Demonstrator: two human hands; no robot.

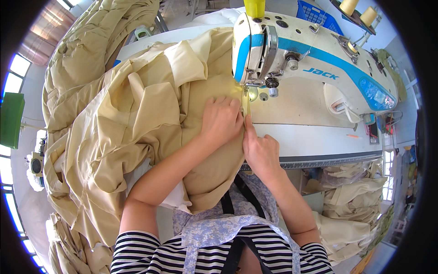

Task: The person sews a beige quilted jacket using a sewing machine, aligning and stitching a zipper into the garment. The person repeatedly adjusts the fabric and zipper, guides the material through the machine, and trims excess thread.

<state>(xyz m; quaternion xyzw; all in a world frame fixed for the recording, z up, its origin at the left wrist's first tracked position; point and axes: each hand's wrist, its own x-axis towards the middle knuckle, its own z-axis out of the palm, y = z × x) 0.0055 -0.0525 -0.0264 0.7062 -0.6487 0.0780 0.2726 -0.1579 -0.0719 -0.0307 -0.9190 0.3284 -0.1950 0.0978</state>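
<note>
While the left hand (222, 119) lies on the tan cloth (214, 169), its fingers are half bent and close together, tips toward twelve o'clock; whether the thumb pinches any fabric, I cannot tell. At its four o'clock, just beside it, the right hand (261, 150) reaches its index finger toward eleven o'clock onto the narrow strip (245, 119) along the cloth's edge; the other fingers curl inward, and whether they hold anything is hidden. The cloth runs from just by the needle area toward nine and seven o'clock in thick folds, dropping past the near edge of the white table (296, 141). From twelve to two o'clock of the hands stands the white and blue sewing machine (301, 50), a yellow container (254, 7) on top. At one o'clock, farther off, is a blue basket (319, 17); an orange stick (353, 136) lies at three.
</note>
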